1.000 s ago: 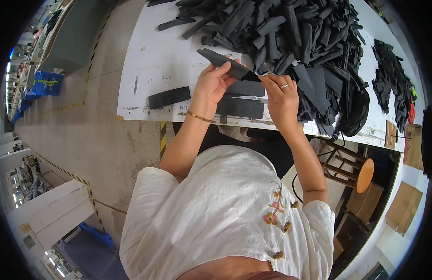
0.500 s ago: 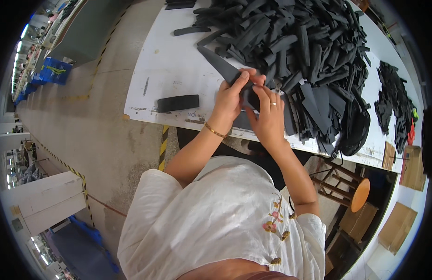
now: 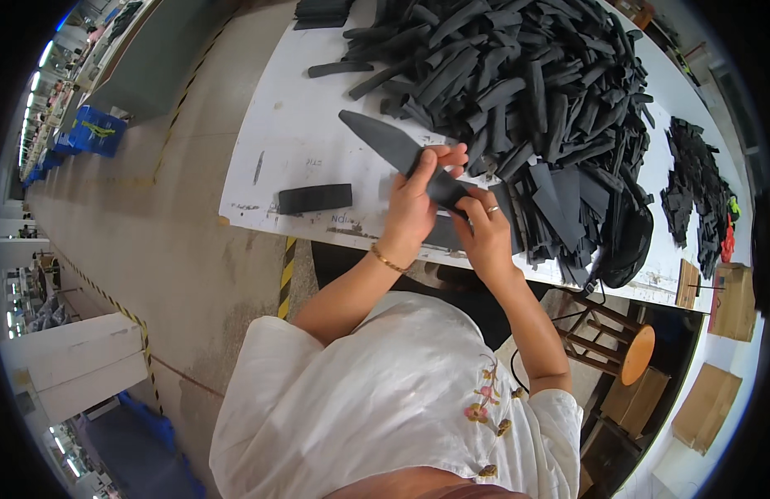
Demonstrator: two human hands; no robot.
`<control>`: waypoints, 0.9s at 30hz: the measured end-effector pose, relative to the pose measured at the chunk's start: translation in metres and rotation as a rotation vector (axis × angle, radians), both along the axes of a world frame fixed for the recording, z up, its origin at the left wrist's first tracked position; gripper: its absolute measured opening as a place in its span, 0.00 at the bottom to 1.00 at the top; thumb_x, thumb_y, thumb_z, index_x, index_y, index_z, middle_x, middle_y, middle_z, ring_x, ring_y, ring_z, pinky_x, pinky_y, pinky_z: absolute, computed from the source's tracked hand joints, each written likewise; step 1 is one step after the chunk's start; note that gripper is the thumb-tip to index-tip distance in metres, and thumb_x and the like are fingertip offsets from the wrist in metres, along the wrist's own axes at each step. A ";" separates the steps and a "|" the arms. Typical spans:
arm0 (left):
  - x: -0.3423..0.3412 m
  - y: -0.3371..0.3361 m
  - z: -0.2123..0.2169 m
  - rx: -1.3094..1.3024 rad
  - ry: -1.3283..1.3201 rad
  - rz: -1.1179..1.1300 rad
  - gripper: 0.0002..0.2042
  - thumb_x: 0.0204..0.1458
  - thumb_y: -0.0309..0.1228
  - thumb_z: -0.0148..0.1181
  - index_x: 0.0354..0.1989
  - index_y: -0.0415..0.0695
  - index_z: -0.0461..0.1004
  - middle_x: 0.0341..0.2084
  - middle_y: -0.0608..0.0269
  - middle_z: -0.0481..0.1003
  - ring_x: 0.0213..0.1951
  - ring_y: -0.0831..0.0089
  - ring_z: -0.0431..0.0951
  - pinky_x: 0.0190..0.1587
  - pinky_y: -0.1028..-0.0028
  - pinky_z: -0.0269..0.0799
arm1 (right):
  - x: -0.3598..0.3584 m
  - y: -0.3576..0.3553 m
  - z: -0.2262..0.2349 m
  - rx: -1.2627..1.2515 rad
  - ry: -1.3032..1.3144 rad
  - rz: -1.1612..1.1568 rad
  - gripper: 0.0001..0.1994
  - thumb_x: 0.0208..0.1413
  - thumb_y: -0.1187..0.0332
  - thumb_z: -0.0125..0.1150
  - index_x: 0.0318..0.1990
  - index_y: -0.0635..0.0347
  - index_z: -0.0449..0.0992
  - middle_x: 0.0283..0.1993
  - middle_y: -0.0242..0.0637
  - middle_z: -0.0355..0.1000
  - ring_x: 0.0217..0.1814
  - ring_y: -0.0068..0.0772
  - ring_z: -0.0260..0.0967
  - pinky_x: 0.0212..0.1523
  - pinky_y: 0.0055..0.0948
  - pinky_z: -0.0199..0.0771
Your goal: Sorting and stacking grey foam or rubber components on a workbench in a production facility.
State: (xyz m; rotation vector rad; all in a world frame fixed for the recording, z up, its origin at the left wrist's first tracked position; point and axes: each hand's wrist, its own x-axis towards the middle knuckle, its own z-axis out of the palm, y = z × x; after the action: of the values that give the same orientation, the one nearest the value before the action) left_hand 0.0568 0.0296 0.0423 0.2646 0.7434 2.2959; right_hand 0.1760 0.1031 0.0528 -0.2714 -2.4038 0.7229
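A long dark grey strip of flat material (image 3: 385, 141), pointed at its far end, is held over the table's front edge. My left hand (image 3: 416, 187) grips its middle, thumb on top. My right hand (image 3: 485, 224) pinches its near end between thumb and fingers. On the white table (image 3: 268, 125), left of my hands, lies a short, neat stack of dark strips (image 3: 315, 198). A large heap of curled dark strips (image 3: 501, 75) covers the far side. Flatter strips (image 3: 559, 204) lie right of my right hand.
A black bag (image 3: 626, 237) rests at the table's right front, and another dark pile (image 3: 693, 187) sits farther right. A wooden stool (image 3: 638, 353) stands below the edge. Another dark stack (image 3: 322, 12) lies at the far left corner.
The strip has turned and flattened out, its pointed end now lower and further left. My right hand has shifted down slightly to the strip's near end. The view has shifted a little.
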 end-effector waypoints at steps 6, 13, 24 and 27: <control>0.015 -0.001 -0.011 -0.013 -0.059 -0.031 0.13 0.64 0.38 0.50 0.44 0.40 0.74 0.45 0.51 0.77 0.46 0.67 0.77 0.50 0.69 0.73 | -0.019 -0.004 -0.009 -0.049 0.066 0.007 0.10 0.47 0.80 0.66 0.36 0.63 0.72 0.45 0.47 0.72 0.37 0.49 0.73 0.34 0.36 0.75; -0.007 -0.014 -0.005 -0.074 -0.117 -0.054 0.13 0.62 0.36 0.54 0.46 0.38 0.73 0.42 0.52 0.78 0.45 0.65 0.78 0.49 0.67 0.74 | -0.008 0.006 -0.003 -0.103 -0.015 0.103 0.07 0.49 0.80 0.65 0.34 0.65 0.74 0.40 0.43 0.73 0.31 0.40 0.73 0.31 0.30 0.73; 0.002 -0.010 0.007 0.007 -0.105 0.143 0.16 0.64 0.40 0.51 0.45 0.37 0.72 0.32 0.59 0.77 0.37 0.64 0.79 0.45 0.67 0.74 | -0.019 0.009 0.001 -0.092 0.095 0.158 0.07 0.46 0.83 0.66 0.32 0.65 0.74 0.37 0.41 0.73 0.30 0.36 0.72 0.30 0.26 0.72; 0.005 -0.009 0.005 0.001 -0.103 0.157 0.16 0.63 0.40 0.51 0.45 0.38 0.72 0.32 0.59 0.77 0.37 0.64 0.79 0.45 0.68 0.74 | -0.019 0.009 -0.002 -0.140 0.086 0.161 0.07 0.46 0.84 0.66 0.32 0.65 0.74 0.37 0.40 0.73 0.31 0.36 0.72 0.31 0.26 0.72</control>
State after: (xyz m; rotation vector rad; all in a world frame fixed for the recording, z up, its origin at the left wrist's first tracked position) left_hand 0.0619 0.0204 0.0475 0.0905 0.7333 2.4370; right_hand 0.1573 0.1120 0.0511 -0.1018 -2.3161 0.9582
